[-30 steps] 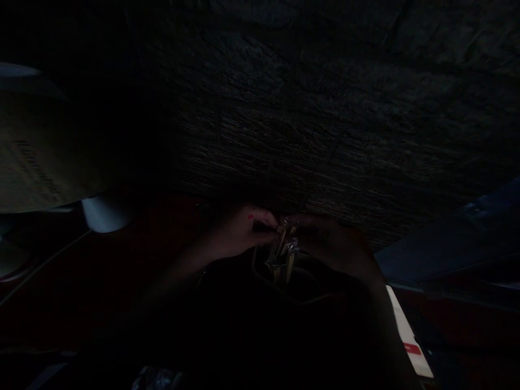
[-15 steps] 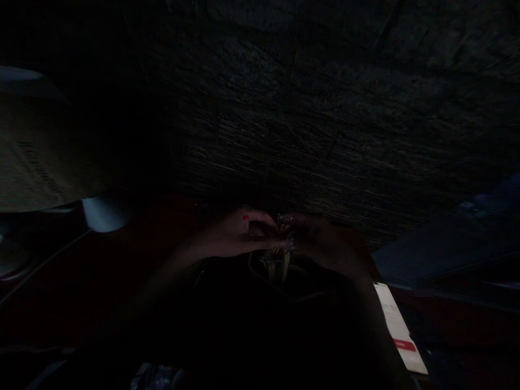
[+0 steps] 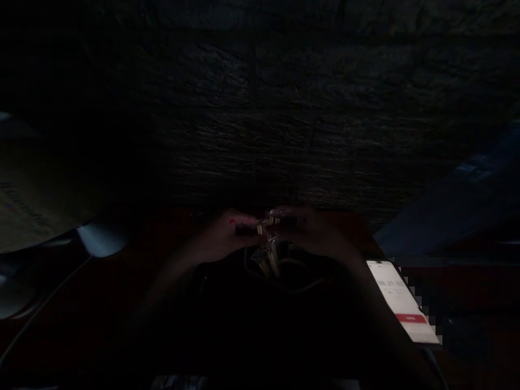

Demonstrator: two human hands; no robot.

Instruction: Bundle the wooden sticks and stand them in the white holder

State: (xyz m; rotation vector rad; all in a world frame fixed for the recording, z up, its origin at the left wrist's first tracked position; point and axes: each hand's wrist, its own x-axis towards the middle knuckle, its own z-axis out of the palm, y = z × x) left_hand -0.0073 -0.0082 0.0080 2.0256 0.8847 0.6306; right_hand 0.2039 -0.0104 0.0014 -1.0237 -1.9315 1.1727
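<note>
The scene is very dark. My left hand (image 3: 223, 234) and my right hand (image 3: 314, 232) face each other at the lower middle. Their closed fingers grip a small cluster of pale narrow strips with shiny, glittering ends (image 3: 268, 221) from both sides. More pale strips of the same look (image 3: 268, 262) hang or stand just below the fingers; whether they join the held cluster I cannot tell. Beneath them a dark shape with a faint curved rim (image 3: 298, 291) shows. A red mark is on my left hand near the thumb.
A lit phone (image 3: 400, 298) showing a timer lies by my right forearm. Behind the hands rises a rough brick-patterned wall (image 3: 260, 124). On the left are a brown bag or box with printing (image 3: 24, 200), a pale cup-like object (image 3: 103, 238) and a thin cable (image 3: 46, 306).
The view has shifted, so both hands and the cluster sit slightly further left and the phone shows more fully. The strips have tilted a little between the fingers. Both hands keep their hold.
</note>
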